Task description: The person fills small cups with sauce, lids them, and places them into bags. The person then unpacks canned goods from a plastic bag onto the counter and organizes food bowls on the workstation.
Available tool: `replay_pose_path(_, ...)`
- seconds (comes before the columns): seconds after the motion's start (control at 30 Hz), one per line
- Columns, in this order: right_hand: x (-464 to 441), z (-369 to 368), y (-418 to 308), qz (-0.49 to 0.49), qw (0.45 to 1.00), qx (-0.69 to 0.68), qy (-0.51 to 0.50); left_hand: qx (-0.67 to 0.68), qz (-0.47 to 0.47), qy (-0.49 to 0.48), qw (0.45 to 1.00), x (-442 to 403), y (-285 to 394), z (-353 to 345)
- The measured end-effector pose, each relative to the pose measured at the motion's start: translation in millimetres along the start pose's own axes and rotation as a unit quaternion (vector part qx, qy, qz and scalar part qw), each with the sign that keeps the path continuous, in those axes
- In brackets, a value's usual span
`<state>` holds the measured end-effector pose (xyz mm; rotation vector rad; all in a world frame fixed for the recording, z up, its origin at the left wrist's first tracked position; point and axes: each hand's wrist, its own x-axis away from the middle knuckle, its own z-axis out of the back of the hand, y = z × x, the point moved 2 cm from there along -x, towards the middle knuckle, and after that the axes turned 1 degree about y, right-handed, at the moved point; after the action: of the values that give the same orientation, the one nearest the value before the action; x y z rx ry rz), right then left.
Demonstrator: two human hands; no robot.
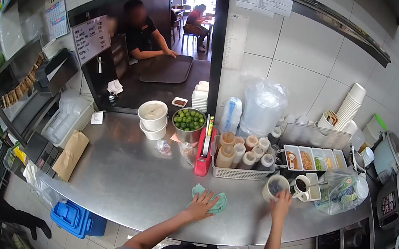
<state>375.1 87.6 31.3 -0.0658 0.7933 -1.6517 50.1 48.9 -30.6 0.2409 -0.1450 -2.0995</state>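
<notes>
- Left hand [201,206]: fingers spread, palm down on the cloth [220,204], near the tabletop's [133,182] front edge.
- Right hand [280,202]: fingers bent, gripping the tub's [273,186] near rim.
- Mug [300,188]: just right of the tub.
- Basket [243,175]: behind the cloth, carrying bottles [225,156].

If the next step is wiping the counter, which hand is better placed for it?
Probably the left hand: it lies on the green cloth, with bare counter beside it. The right hand is at the pale container, away from the cloth.
</notes>
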Motion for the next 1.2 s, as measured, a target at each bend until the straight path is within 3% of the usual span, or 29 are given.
replay_pose_path(0.1, -24.8, -8.5, -13.9, -0.012, 0.995, 0.103, -0.004, -0.030, 0.014, -0.009, 0.999, -7.1, 2.1, 0.5)
replay_pose_path(0.37, 43.2, 22.0, -20.5, -0.019, 1.000, -0.002, 0.025, -0.239, 0.029, 0.101, 0.965, -43.6, 7.7, -33.5)
replay_pose_path(0.47, 58.9, 49.3, 13.3, -0.058, 0.994, -0.013, 0.087, -0.153, 0.033, -0.095, 0.983, -46.1, 39.9, 29.3)
replay_pose_path(0.57, 52.8, 96.1, 43.1, -0.089, 0.980, -0.024, 0.176, -0.009, -0.056, -0.220, 0.974, -59.8, 86.0, 76.4)
replay_pose_path(0.6, 49.5, 111.6, 52.8, -0.109, 0.974, -0.024, 0.198, 0.041, -0.130, -0.240, 0.961, -67.0, 102.9, 77.7)
replay_pose_path(0.67, 38.1, 142.3, 73.2, -0.127, 0.961, -0.028, 0.243, 0.141, -0.260, -0.269, 0.917, -90.2, 138.9, 78.1)
replay_pose_path(0.77, 21.6, 185.7, 114.6, -0.125, 0.937, -0.026, 0.324, 0.300, -0.347, -0.361, 0.812, -135.7, 213.8, 84.2)
replay_pose_path(0.87, 8.9, 221.3, 172.4, -0.125, 0.932, -0.043, 0.339, 0.403, -0.272, -0.373, 0.790, -193.3, 291.1, 85.1)
replay_pose_path(0.97, 1.4, 251.2, 234.7, -0.137, 0.934, -0.036, 0.329, 0.465, -0.295, -0.150, 0.821, -259.4, 360.5, 82.2)
replay_pose_path(1.03, -2.0, 263.1, 267.2, -0.162, 0.933, -0.022, 0.320, 0.413, -0.306, 0.033, 0.857, -312.6, 397.0, 67.4)
replay_pose_path(1.2, -34.8, 291.2, 289.9, -0.138, 0.941, -0.162, 0.261, 0.321, -0.130, 0.253, 0.903, -416.9, 432.9, 9.6)
